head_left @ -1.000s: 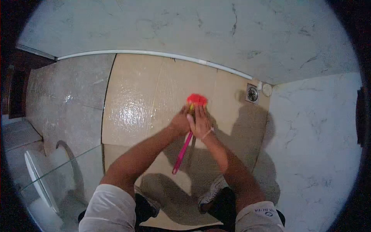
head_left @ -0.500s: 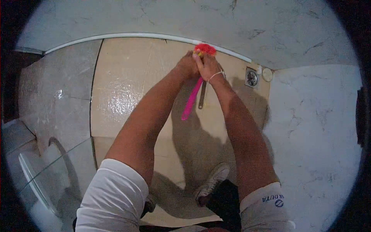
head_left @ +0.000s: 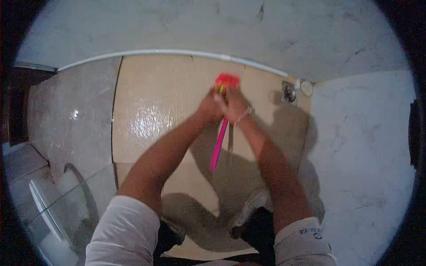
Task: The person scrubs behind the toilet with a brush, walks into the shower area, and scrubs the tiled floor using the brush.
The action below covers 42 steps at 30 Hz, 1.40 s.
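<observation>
Both of my hands are closed together around one long-handled brush. Its bright pink handle (head_left: 218, 146) slants down toward my feet, and its red bristly head (head_left: 227, 80) sticks out beyond my fingers, with a bit of yellow at its base. My left hand (head_left: 210, 107) wraps the near side of the head's base. Pressed against it is my right hand (head_left: 236, 105), which has a pale band on the wrist. Motion blurs the fingers somewhat. A dark strip lies beside the handle; I cannot tell whether it is only a shadow.
Beige floor tiles (head_left: 146, 88) shine wet on the left. A white pipe (head_left: 177, 52) runs along the wall's foot. At right are a square floor drain (head_left: 288, 93) and a round pale cap (head_left: 306, 88). A glass panel edge (head_left: 88, 179) crosses lower left. My shoe (head_left: 250, 206) is below.
My hands and the brush have come back from the wall's foot toward my feet, both hands still holding it. The view has shifted slightly.
</observation>
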Motion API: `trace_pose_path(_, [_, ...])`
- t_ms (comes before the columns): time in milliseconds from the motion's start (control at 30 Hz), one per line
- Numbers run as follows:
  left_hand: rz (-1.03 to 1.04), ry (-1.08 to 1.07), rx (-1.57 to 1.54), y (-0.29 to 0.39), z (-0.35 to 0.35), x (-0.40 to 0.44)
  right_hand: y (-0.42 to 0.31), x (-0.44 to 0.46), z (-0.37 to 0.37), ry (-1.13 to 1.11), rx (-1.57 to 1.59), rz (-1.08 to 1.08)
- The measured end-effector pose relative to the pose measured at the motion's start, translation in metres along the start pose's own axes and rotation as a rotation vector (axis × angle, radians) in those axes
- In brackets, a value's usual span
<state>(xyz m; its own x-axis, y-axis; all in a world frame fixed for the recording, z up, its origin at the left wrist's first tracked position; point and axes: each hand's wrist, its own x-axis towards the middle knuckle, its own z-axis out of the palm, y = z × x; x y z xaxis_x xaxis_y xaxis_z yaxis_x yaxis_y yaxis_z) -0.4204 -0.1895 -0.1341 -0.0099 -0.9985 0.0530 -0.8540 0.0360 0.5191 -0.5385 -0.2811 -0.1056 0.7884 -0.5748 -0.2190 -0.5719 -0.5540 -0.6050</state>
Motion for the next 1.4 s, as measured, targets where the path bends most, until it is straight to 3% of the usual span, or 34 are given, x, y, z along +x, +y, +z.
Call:
trace_pose_path(33, [0.009, -0.1, 0.199, -0.015, -0.002, 0.027, 0.005, 0.026, -0.015, -0.016, 0.007, 0.0])
trace_pose_path(100, [-0.068, -0.374, 0.369, -0.02, -0.025, 0.069, 0.004, 0.047, -0.033, 0.25, -0.071, -0.133])
trace_pose_path(133, [-0.071, -0.374, 0.371, -0.016, -0.031, 0.071, 0.008, 0.053, -0.032, 0.249, -0.069, -0.137])
trace_pose_path(200, [-0.057, -0.166, 0.439, -0.008, -0.028, 0.063, 0.012, 0.048, -0.026, 0.298, -0.159, -0.083])
trace_pose_path(333, [-0.004, -0.049, 0.144, 0.014, 0.022, -0.012, -0.001, -0.034, 0.008, 0.139, -0.127, 0.005])
trace_pose_path(367, [-0.002, -0.165, 0.207, 0.037, 0.017, -0.039, 0.001, -0.065, 0.023, 0.123, -0.152, -0.048])
trace_pose_path(533, [-0.035, -0.183, 0.301, 0.091, 0.031, -0.127, -0.024, -0.147, 0.042, 0.002, -0.116, -0.083])
trace_pose_path(633, [-0.066, -0.038, 0.181, 0.068, 0.04, -0.099, -0.008, -0.113, 0.037, 0.038, -0.153, -0.119])
trace_pose_path(767, [-0.067, -0.153, 0.232, 0.051, -0.018, -0.024, -0.01, -0.045, -0.008, 0.056, 0.01, -0.035])
trace_pose_path(867, [-0.058, -0.241, 0.38, 0.034, -0.02, 0.002, -0.022, -0.028, -0.024, 0.095, -0.057, 0.006])
trace_pose_path(967, [-0.088, -0.076, 0.145, 0.049, 0.011, -0.035, -0.013, -0.063, 0.0, 0.115, -0.112, -0.015])
trace_pose_path(1033, [-0.046, -0.058, 0.231, 0.076, 0.027, -0.082, -0.018, -0.114, 0.018, -0.002, -0.077, 0.027])
trace_pose_path(1100, [-0.064, -0.23, 0.209, 0.111, 0.023, -0.135, -0.023, -0.172, 0.042, -0.134, -0.102, 0.055])
trace_pose_path(1167, [-0.068, -0.086, 0.243, 0.127, 0.061, -0.191, -0.024, -0.224, 0.065, -0.159, -0.184, -0.03])
trace_pose_path(1300, [-0.07, -0.195, 0.2, 0.138, 0.034, -0.186, -0.04, -0.21, 0.047, -0.215, -0.194, -0.038])
trace_pose_path(1400, [-0.14, -0.157, 0.256, 0.11, 0.033, -0.135, -0.025, -0.157, 0.035, -0.106, -0.146, -0.032])
